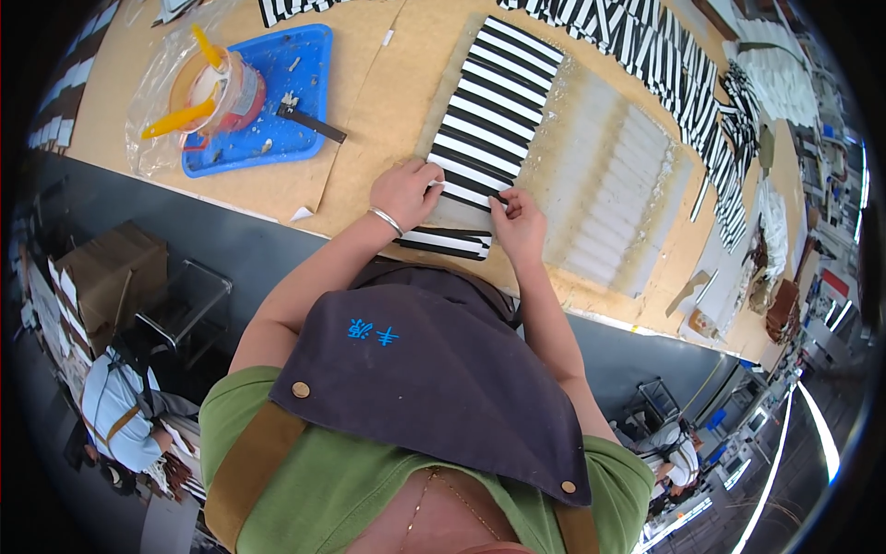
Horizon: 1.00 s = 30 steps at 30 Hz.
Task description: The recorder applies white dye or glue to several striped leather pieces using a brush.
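Note:
Black and white strips [498, 92] lie side by side in a long column on a pale sheet in front of me. At the near end of that column, my left hand [406, 196] has its fingers pinched at the left end of a strip. My right hand [519, 224] pinches the right end of the same narrow black-and-white strip [472, 198]. The fingertips partly hide both ends. A small stack of loose strips [445, 242] rests between my wrists, close to the table's front edge.
At the left, a blue tray [323, 74] carries a tub [242, 103] with yellow-handled tools and a dark flat brush-like tool [314, 123]. A glue-stained translucent sheet [600, 175] lies to the right. Many striped pieces [637, 46] line the far right. Other people sit behind me.

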Each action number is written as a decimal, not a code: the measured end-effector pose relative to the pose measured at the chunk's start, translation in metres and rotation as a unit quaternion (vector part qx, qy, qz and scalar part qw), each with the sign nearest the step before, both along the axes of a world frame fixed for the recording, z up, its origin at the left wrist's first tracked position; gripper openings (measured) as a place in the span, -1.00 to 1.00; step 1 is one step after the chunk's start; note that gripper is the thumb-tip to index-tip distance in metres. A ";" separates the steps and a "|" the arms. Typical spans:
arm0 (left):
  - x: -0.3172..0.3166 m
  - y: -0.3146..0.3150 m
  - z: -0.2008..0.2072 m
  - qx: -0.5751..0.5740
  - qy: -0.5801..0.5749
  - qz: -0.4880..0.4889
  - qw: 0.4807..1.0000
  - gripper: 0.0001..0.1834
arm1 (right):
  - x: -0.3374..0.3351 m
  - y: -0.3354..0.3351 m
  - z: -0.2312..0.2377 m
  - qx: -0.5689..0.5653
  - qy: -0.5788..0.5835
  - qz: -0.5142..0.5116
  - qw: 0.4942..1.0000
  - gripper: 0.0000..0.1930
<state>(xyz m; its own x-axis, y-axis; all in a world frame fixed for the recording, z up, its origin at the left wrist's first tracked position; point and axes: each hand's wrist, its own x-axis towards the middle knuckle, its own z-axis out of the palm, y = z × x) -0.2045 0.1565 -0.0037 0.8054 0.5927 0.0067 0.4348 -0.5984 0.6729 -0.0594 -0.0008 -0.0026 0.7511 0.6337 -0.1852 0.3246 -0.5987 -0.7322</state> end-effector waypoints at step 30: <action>-0.018 -0.017 0.004 -0.011 -0.002 -0.001 1.000 -0.82 | -0.028 -0.012 0.008 0.019 0.020 0.010 1.000 -0.82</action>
